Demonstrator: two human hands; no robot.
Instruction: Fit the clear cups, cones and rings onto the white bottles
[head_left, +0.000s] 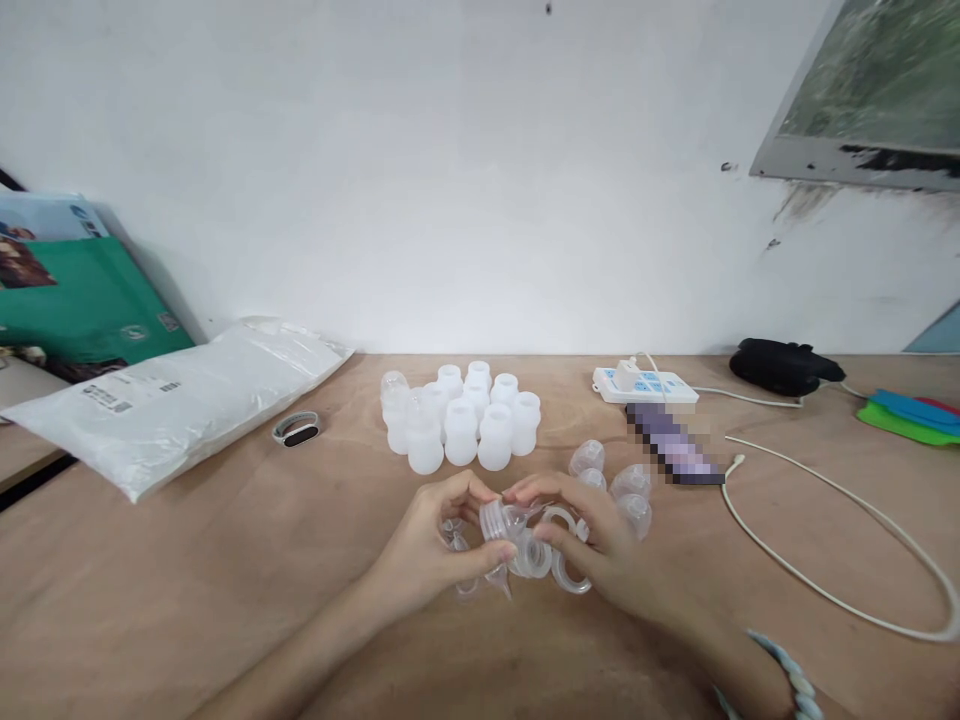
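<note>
My left hand (431,540) is closed around a clear threaded bottle collar (492,520), thumb below and fingers above. Out of the collar's right side points a clear bottle nipple (516,518). My right hand (592,525) curves over the nipple, its fingertips and thumb closed about it. Under and between the hands lie loose clear collar rings (572,580) and more nipples (499,580), partly hidden by my fingers. Clear dome caps (586,458) rest just beyond my right hand. Behind the hands stands a group of frosted white bottles (460,435); clear domes top two at the left.
A white plastic parcel (187,405) and a fitness band (297,429) lie at left. To the right are a power strip (652,386), a blurred-out phone (675,445), a looped white cable (825,590) and a black case (784,367). A white wall (450,180) backs the table.
</note>
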